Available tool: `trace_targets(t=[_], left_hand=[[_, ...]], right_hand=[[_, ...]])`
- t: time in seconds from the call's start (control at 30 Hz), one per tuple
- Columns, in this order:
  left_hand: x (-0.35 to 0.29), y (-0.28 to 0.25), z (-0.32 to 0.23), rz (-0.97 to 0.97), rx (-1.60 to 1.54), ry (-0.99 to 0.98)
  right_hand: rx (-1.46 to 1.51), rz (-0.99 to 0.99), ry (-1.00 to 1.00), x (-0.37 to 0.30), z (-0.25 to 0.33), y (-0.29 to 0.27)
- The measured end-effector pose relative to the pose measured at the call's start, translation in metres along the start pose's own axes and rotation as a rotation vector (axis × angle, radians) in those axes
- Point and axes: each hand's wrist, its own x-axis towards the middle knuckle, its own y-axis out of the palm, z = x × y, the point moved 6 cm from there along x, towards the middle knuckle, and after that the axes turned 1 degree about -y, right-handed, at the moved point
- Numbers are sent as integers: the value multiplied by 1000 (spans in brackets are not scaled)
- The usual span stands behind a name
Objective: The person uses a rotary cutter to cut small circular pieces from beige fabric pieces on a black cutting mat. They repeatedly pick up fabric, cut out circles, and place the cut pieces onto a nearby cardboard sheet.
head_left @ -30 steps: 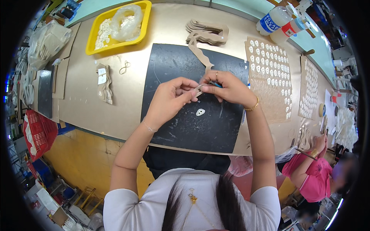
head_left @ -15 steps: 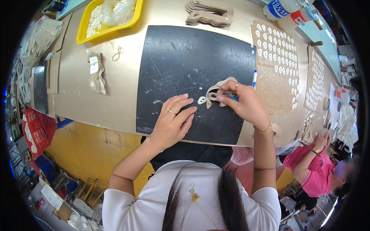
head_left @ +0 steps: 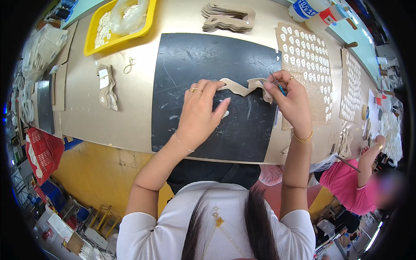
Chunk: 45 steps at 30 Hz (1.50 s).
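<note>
A curved beige shoe-upper-like piece (head_left: pixel 237 88) spans the space between my two hands over the black mat (head_left: pixel 190 56). My left hand (head_left: pixel 198 113) lies low over the mat, its index fingertip on the left end of the piece and its thumb spread away. Under that thumb a small white oval piece (head_left: pixel 225 114) partly shows. My right hand (head_left: pixel 294 99) is closed around a thin tool with a blue handle (head_left: pixel 281 89) and a metal tip. Its fingers are also at the right end of the beige piece; their exact grip is hidden.
Rows of white oval pieces cover a brown sheet (head_left: pixel 303 60) at right. A stack of beige cutouts (head_left: pixel 229 18) stands behind the mat. Left are a yellow tray (head_left: pixel 89 43) and a banded bundle (head_left: pixel 107 89). A co-worker in pink (head_left: pixel 346 184) sits at right.
The beige piece has been unfolded and stretched out to the left. My left hand has moved up to its end, and my right hand has shifted right and slightly up with the tool.
</note>
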Motion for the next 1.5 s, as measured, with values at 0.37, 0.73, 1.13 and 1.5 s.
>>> trace_targets(t=[0.37,0.73,1.13,1.5], left_hand=[[-62,-12,3,9,65,109],[-73,-4,4,30,127,183],[-73,-1,2,78,196,204],[-69,2,-4,104,303,242]], right_hand=[[-141,355,-95,-20,9,67],[-227,316,-127,-17,7,79],[-282,314,-130,-17,10,80],[-293,322,-142,-17,9,80]])
